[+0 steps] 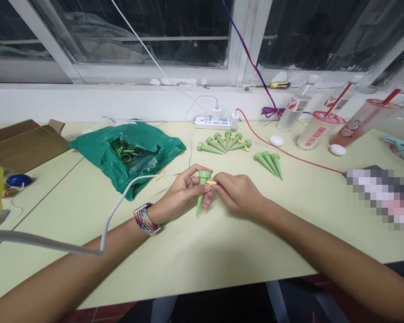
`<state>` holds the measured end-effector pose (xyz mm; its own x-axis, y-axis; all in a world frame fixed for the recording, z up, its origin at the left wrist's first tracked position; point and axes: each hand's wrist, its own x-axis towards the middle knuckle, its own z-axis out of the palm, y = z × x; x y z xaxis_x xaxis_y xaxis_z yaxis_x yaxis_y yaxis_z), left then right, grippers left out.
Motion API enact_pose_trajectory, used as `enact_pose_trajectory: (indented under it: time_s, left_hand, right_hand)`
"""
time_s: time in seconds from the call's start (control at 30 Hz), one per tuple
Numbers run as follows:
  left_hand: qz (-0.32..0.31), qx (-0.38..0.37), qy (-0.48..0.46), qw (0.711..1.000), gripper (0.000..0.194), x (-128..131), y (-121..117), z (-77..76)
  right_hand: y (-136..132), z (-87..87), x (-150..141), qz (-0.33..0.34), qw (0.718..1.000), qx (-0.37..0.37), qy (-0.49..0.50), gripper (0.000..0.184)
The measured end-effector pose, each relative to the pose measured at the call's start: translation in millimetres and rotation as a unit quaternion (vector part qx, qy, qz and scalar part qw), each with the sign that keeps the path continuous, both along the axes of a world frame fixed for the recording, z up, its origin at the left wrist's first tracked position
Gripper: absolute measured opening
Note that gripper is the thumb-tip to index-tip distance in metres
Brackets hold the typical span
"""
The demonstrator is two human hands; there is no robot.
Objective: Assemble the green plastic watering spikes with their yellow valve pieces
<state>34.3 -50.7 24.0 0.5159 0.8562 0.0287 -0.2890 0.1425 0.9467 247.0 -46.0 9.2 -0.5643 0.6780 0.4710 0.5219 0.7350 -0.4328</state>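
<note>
My left hand [191, 190] is closed around a green plastic watering spike [204, 177], its cap up and its tip pointing down. A small yellow valve [211, 182] sits against the spike's side, and my right hand [237, 190] pinches its outer end. Whether the valve is fully seated in the spike I cannot tell. Beyond my hands, several green spikes with yellow valves [227, 140] lie in a fan. Three more spikes [268, 162] lie to the right, with no valves visible on them. A torn green bag [97, 146] on the left has more green pieces inside.
Loose yellow valves [160, 176] lie beside the bag. A white cable [116, 208] crosses near my left arm. A power strip [212, 123] stands by the wall. Bottles [294, 107] and drink cups [318, 130] stand at right, a phone [384, 193] nearer. Cardboard [23, 146] lies far left.
</note>
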Motion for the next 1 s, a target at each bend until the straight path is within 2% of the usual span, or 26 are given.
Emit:
enact_pose_trajectory:
  time_s: [0.1, 0.17, 0.2, 0.27, 0.33, 0.43, 0.47, 0.5, 0.53, 0.57, 0.6, 0.63, 0.7, 0.73, 0.77, 0.8, 0.87, 0.93, 1.0]
  left_hand:
    - [0.022, 0.046, 0.043, 0.998, 0.039, -1, 0, 3.0]
    - [0.034, 0.071, 0.078, 0.994, 0.041, 0, -1, 4.4]
    - [0.042, 0.083, 0.093, 0.991, 0.041, 0, -1, 4.3]
    - [0.056, 0.107, 0.113, 0.986, 0.04, 0, -2, 2.1]
    - [0.07, 0.136, 0.133, 0.979, 0.038, -1, -2, -1.8]
    - [0.111, 0.225, 0.198, 0.948, 0.035, -5, -4, -6.2]
    - [0.128, 0.259, 0.222, 0.931, 0.034, -7, -5, -6.6]
    - [0.14, 0.283, 0.24, 0.918, 0.034, -7, -6, -6.5]
    - [0.144, 0.29, 0.246, 0.913, 0.033, -7, -6, -5.9]
    - [0.139, 0.275, 0.237, 0.921, 0.033, -7, -6, -5.0]
    - [0.127, 0.24, 0.215, 0.938, 0.034, -5, -6, -4.0]
    - [0.106, 0.192, 0.186, 0.958, 0.035, -4, -5, -3.0]
    - [0.056, 0.09, 0.116, 0.988, 0.037, 0, -3, -1.3]
    - [0.034, 0.049, 0.084, 0.995, 0.038, 1, -2, -0.8]
    - [0.016, 0.017, 0.059, 0.998, 0.037, 2, -1, -0.4]
    - [0.006, -0.009, 0.039, 0.999, 0.036, 2, -1, -0.1]
    - [0.003, -0.048, 0.019, 0.999, 0.031, 3, -1, 0.3]
    - [0.005, -0.067, 0.017, 0.998, 0.028, 2, -1, 1.0]
    - [0.006, -0.061, 0.013, 0.998, 0.028, 2, -1, 1.5]
  right_hand:
    - [-4, 1.3, -4, 0.015, 0.99, -0.114, 0.084, 0.024]
    - [-7, 1.5, -10, 0.034, 0.961, -0.219, 0.162, 0.028]
    - [-8, 1.4, -12, 0.042, 0.938, -0.275, 0.204, 0.03]
    - [-7, 1.4, -15, 0.052, 0.873, -0.394, 0.283, 0.034]
    - [-1, 3.0, -15, 0.066, 0.786, -0.515, 0.337, 0.034]
    - [10, 8.9, -6, 0.124, 0.652, -0.675, 0.323, 0.028]
    - [14, 11.3, -3, 0.147, 0.62, -0.711, 0.298, 0.027]
    - [16, 13.3, -1, 0.164, 0.601, -0.734, 0.27, 0.026]
    - [16, 14.9, 0, 0.168, 0.6, -0.742, 0.247, 0.026]
    - [15, 15.8, 0, 0.155, 0.624, -0.73, 0.234, 0.027]
    - [13, 16.1, -1, 0.125, 0.672, -0.692, 0.231, 0.029]
    - [9, 15.7, -3, 0.087, 0.74, -0.627, 0.227, 0.031]
    - [2, 13.8, -6, 0.014, 0.889, -0.416, 0.189, 0.03]
    - [-1, 12.6, -7, -0.003, 0.944, -0.299, 0.143, 0.026]
    - [-3, 11.5, -6, -0.009, 0.977, -0.194, 0.087, 0.021]
    - [-4, 10.5, -5, -0.004, 0.993, -0.113, 0.029, 0.018]
    - [-2, 9.4, -1, 0.007, 0.998, -0.017, -0.055, 0.019]
    - [0, 9.3, 2, 0.009, 0.996, 0.017, -0.088, 0.023]
    - [1, 9.8, 2, 0.001, 0.998, 0.004, -0.07, 0.023]
